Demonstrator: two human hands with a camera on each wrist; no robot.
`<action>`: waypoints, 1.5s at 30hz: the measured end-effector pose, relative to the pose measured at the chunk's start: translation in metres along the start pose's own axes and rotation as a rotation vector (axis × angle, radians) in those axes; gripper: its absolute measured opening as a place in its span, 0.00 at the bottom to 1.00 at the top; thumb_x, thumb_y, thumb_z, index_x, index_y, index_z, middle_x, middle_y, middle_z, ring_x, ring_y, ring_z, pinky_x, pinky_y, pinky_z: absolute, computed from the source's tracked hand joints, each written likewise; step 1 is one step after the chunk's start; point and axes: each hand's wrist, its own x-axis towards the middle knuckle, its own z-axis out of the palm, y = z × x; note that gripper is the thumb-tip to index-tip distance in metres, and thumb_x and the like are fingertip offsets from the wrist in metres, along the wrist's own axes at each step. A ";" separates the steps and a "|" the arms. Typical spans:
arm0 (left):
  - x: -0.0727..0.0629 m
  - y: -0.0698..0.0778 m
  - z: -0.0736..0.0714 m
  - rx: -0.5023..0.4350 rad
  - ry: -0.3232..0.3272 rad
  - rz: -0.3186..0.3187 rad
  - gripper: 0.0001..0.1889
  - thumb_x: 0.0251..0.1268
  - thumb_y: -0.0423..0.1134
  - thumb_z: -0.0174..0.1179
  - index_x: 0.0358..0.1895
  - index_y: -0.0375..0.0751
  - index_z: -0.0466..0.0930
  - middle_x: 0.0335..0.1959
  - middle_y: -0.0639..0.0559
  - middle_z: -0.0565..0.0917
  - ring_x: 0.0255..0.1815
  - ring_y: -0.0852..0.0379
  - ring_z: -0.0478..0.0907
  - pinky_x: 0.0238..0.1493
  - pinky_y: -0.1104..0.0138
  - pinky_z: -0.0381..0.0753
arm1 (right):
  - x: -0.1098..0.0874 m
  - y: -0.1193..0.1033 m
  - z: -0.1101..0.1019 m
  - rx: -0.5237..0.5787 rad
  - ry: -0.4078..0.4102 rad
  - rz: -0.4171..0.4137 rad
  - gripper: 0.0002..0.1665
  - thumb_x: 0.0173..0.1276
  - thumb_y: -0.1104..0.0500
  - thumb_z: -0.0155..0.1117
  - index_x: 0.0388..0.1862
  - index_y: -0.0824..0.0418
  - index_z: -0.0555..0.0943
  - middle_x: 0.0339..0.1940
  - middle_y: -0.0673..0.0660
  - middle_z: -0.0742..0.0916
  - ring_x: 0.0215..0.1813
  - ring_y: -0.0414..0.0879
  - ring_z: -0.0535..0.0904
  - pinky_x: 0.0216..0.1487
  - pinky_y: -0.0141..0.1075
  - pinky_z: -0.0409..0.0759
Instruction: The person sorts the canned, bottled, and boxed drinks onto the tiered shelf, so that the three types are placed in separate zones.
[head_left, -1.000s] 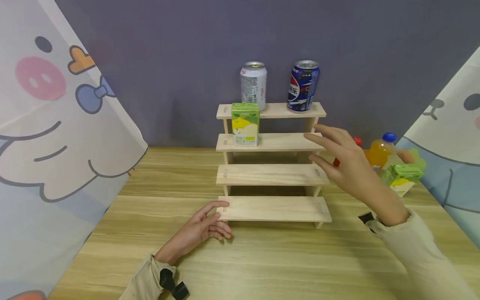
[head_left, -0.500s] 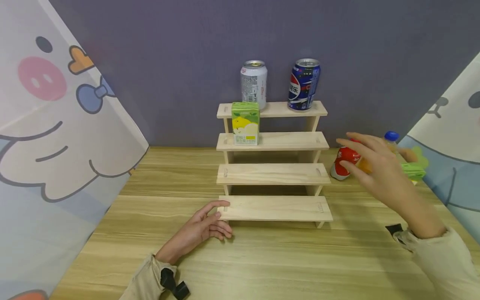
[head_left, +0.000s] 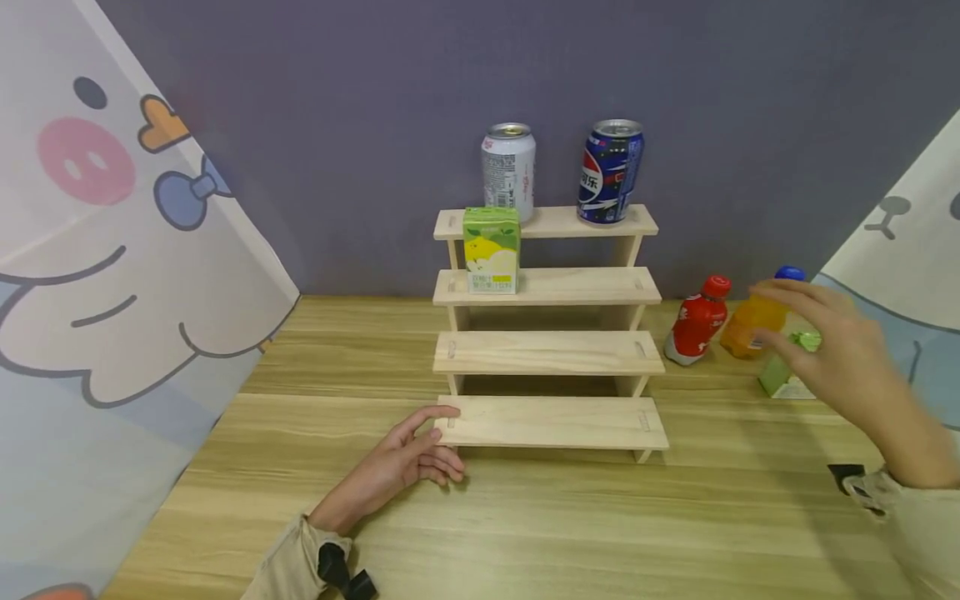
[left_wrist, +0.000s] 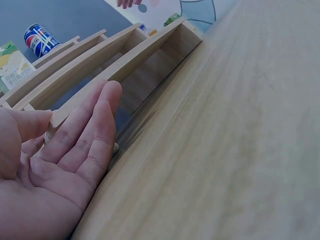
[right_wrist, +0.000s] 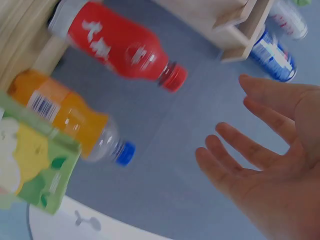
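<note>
A four-step wooden display shelf (head_left: 551,421) stands on the table. My left hand (head_left: 397,458) is at the left end of its lowest step, gripping the corner with index finger and thumb. In the left wrist view the thumb touches the board's corner. My right hand (head_left: 847,358) hovers at the right with fingers spread and nothing held, partly hiding a green juice box (head_left: 783,379). Beside that box stand an orange drink bottle (head_left: 750,325) with a blue cap and a red bottle (head_left: 697,321). The right wrist view shows all three apart from the fingers.
On the top step stand a white can (head_left: 510,175) and a blue Pepsi can (head_left: 611,175). Another green juice box (head_left: 492,254) stands at the left of the step below. A dark grey backdrop (head_left: 360,167) rises behind, with cartoon-printed cloth (head_left: 112,292) at both sides.
My right hand has moved right, from beside the shelf to over the drinks, uncovering the red bottle. My left hand has stayed on the lowest step.
</note>
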 end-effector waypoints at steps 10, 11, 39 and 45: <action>0.000 0.000 -0.002 -0.006 -0.019 -0.007 0.23 0.85 0.38 0.34 0.77 0.41 0.53 0.45 0.36 0.86 0.48 0.42 0.85 0.45 0.61 0.85 | -0.009 0.042 -0.005 -0.063 -0.105 0.065 0.33 0.56 0.73 0.73 0.63 0.68 0.77 0.53 0.75 0.81 0.41 0.71 0.79 0.41 0.66 0.72; 0.000 0.000 -0.003 -0.007 -0.021 -0.008 0.23 0.85 0.38 0.34 0.77 0.41 0.53 0.45 0.36 0.86 0.48 0.42 0.85 0.45 0.61 0.85 | -0.010 0.045 -0.005 -0.061 -0.113 0.068 0.33 0.56 0.72 0.73 0.63 0.69 0.77 0.52 0.75 0.82 0.41 0.72 0.79 0.41 0.67 0.72; 0.000 -0.001 -0.004 -0.016 -0.027 -0.004 0.23 0.85 0.38 0.33 0.77 0.42 0.53 0.45 0.37 0.87 0.47 0.43 0.85 0.45 0.61 0.85 | -0.039 0.112 0.008 0.040 -0.380 0.288 0.34 0.62 0.68 0.71 0.64 0.73 0.67 0.61 0.88 0.67 0.52 0.92 0.60 0.51 0.86 0.42; 0.000 -0.001 -0.003 -0.017 -0.033 0.014 0.23 0.85 0.37 0.34 0.77 0.40 0.53 0.44 0.36 0.87 0.47 0.43 0.85 0.44 0.61 0.85 | -0.041 0.119 0.007 0.021 -0.360 0.279 0.31 0.64 0.64 0.72 0.62 0.73 0.71 0.59 0.87 0.71 0.52 0.87 0.65 0.42 0.81 0.62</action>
